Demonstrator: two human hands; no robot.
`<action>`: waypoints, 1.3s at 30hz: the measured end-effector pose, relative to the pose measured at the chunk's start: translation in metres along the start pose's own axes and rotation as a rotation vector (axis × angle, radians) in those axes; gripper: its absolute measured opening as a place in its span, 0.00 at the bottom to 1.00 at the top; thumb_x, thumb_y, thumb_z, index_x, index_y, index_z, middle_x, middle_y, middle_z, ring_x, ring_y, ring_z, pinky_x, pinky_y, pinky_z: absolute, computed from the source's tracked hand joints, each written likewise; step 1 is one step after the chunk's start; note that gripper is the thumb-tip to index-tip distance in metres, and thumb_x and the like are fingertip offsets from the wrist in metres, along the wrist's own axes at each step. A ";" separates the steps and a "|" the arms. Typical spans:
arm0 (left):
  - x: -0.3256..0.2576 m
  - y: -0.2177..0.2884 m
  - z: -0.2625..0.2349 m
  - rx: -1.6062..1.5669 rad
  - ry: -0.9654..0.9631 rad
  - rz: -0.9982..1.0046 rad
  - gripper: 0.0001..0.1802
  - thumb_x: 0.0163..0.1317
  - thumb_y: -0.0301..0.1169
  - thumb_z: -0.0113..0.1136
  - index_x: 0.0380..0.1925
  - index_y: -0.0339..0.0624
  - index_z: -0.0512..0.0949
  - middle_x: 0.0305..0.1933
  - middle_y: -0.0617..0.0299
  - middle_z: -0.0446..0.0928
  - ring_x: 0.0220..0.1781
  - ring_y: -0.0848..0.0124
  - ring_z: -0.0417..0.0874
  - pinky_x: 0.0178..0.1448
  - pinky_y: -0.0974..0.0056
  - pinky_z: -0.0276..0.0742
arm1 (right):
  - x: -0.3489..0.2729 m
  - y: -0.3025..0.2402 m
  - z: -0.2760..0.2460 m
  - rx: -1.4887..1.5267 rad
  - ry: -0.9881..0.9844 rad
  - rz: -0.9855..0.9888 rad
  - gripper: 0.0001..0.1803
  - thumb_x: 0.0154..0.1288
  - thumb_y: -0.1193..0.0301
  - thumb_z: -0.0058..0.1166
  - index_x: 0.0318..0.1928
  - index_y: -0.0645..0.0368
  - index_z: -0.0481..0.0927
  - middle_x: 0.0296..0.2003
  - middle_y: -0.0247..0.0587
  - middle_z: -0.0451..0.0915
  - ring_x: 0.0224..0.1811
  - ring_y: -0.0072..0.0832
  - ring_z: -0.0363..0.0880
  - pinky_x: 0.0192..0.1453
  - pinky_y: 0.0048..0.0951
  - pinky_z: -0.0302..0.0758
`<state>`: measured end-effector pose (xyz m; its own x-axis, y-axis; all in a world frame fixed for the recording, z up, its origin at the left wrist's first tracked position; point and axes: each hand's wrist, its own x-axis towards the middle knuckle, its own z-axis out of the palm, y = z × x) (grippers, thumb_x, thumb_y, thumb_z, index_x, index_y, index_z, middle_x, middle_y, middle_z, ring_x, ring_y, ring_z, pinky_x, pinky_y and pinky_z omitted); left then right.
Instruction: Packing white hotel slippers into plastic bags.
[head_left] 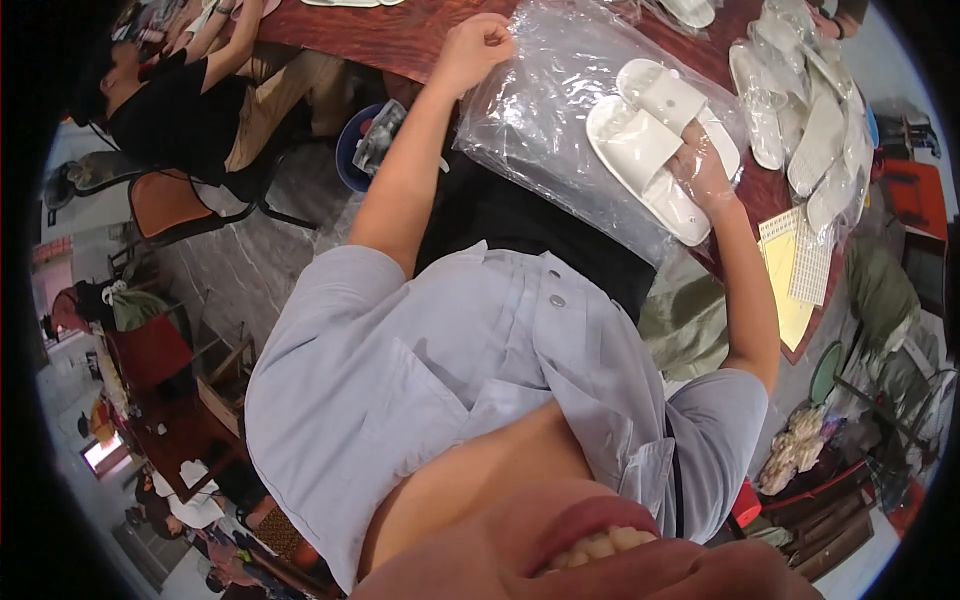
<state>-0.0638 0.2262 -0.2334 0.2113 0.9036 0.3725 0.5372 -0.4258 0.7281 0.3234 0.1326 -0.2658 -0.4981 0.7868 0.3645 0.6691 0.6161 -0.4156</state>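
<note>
A pair of white slippers (632, 140) lies side by side over a clear plastic bag (540, 100) at the table's near edge. My right hand (703, 172) grips the pair from the right, its fingers tucked between the two slippers. Plastic glints around them, and I cannot tell how far the slippers sit inside the bag. At the bag's far left corner, my left hand (478, 52) is closed in a pinch on the plastic. The bag spreads between both hands and hangs partly over my lap.
Several white slippers in clear plastic (825, 130) are heaped right of my right hand on the red-brown table (350, 45). Yellow and checked paper sheets (790, 275) lie nearer me. A blue bin (350, 150) stands left. Another person (180, 130) sits at the far left.
</note>
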 end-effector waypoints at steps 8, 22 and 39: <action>0.006 0.140 0.012 0.339 -0.127 0.588 0.24 0.64 0.39 0.62 0.59 0.47 0.74 0.55 0.50 0.77 0.61 0.51 0.73 0.65 0.51 0.69 | -0.011 0.007 0.002 -0.285 -0.106 -0.059 0.22 0.55 0.77 0.57 0.52 0.60 0.82 0.54 0.50 0.78 0.63 0.52 0.70 0.68 0.46 0.69; -0.023 0.046 0.123 0.550 -0.186 0.437 0.34 0.63 0.63 0.52 0.69 0.75 0.66 0.69 0.50 0.64 0.73 0.44 0.57 0.74 0.39 0.48 | -0.035 -0.017 -0.040 -0.222 -0.139 0.210 0.10 0.51 0.77 0.59 0.35 0.70 0.84 0.48 0.56 0.79 0.58 0.53 0.73 0.63 0.44 0.71; -0.023 0.050 0.138 0.530 -0.165 0.458 0.29 0.63 0.64 0.52 0.65 0.86 0.69 0.71 0.47 0.64 0.74 0.38 0.55 0.72 0.34 0.47 | -0.027 -0.114 -0.119 0.767 0.963 0.873 0.16 0.64 0.74 0.56 0.52 0.65 0.82 0.43 0.46 0.85 0.43 0.30 0.83 0.51 0.31 0.77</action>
<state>0.0711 0.1907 -0.2847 0.6082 0.6528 0.4516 0.6804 -0.7218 0.1271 0.3266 0.0365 -0.1293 0.6375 0.7692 0.0450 -0.0384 0.0901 -0.9952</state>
